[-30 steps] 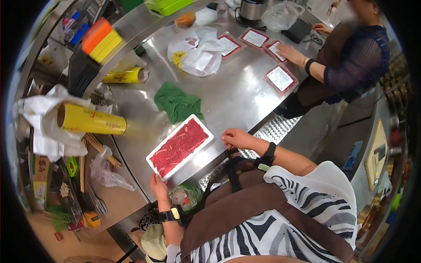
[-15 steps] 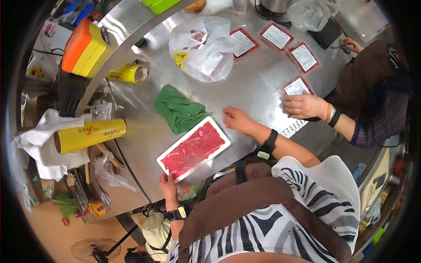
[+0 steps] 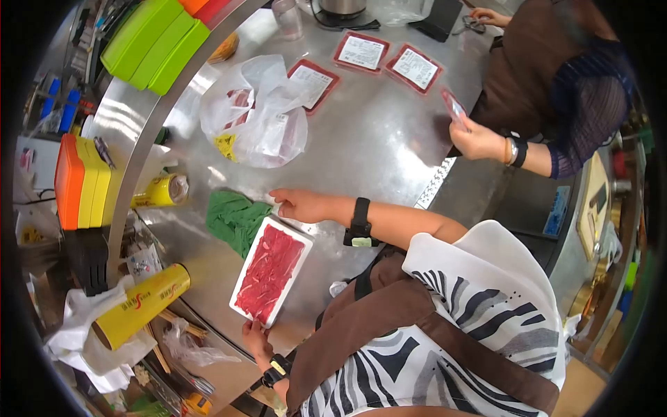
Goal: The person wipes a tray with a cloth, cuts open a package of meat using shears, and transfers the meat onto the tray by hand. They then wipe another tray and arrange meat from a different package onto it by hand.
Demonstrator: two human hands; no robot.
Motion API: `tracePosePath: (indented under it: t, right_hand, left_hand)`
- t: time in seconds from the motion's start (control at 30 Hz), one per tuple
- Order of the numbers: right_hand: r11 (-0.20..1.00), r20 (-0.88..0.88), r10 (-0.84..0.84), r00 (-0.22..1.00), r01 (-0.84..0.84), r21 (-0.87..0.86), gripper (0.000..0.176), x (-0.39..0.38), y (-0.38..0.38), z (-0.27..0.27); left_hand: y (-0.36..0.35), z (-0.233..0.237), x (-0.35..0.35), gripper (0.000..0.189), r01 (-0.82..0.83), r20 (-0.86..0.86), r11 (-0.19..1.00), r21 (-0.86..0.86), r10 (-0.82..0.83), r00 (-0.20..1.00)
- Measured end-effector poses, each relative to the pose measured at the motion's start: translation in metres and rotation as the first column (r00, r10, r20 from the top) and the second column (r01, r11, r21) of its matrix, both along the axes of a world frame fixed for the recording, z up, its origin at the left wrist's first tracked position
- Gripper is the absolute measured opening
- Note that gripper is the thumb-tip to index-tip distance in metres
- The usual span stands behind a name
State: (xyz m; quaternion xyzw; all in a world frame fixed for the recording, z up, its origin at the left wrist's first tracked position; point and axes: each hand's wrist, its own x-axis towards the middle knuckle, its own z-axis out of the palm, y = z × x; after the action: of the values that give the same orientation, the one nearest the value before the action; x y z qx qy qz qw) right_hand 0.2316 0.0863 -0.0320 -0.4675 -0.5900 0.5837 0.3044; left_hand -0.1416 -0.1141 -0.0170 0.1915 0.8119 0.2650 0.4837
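Note:
A white tray (image 3: 300,251) of sliced red meat (image 3: 269,273) lies slanted on the steel table. At its lower corner my left hand (image 3: 258,342) is closed, fingertips gripping the rim. My right hand (image 3: 300,206) hovers by the upper end of the tray, fingers apart and pointing left, beside a crumpled green cloth (image 3: 235,221); whether it touches the cloth I cannot tell. The cloth lies against the tray's upper left side.
A co-worker's hand (image 3: 479,139) lifts a red packet (image 3: 455,110) at the right. Several labelled packets and a plastic bag (image 3: 253,118) lie beyond my right hand. Yellow rolls (image 3: 142,306) and stacked boxes (image 3: 83,182) stand left.
The view has turned and shifted. My right hand has moved to the tray's upper end, near the cloth. The tray looks more upright in view. The co-worker has raised a packet off the table.

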Motion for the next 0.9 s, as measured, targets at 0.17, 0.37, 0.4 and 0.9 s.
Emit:
tracePosePath:
  t: [0.17,0.37,0.4,0.9]
  right_hand:
    - [0.975,-0.004,-0.221,0.975,0.221,-0.003,0.051,0.027,-0.014,-0.014]
    - [0.965,0.019,-0.261,0.965,0.262,-0.036,0.049,0.051,-0.02,-0.007]
    - [0.962,0.015,-0.272,0.962,0.272,-0.034,0.049,0.051,-0.019,-0.006]
    - [0.972,0.137,-0.098,0.986,0.065,0.227,0.069,0.012,0.006,0.023]
  left_hand:
    - [0.027,0.006,-0.017,0.026,0.058,-0.005,0.998,-0.02,-0.058,0.998]
    - [0.035,0.014,-0.02,0.027,0.099,0.038,0.994,-0.049,-0.097,0.995]
    - [0.036,0.012,-0.026,0.027,0.424,-0.106,0.905,-0.038,-0.426,0.899]
    - [0.03,0.009,-0.013,0.029,0.017,-0.059,0.999,-0.05,-0.02,0.998]
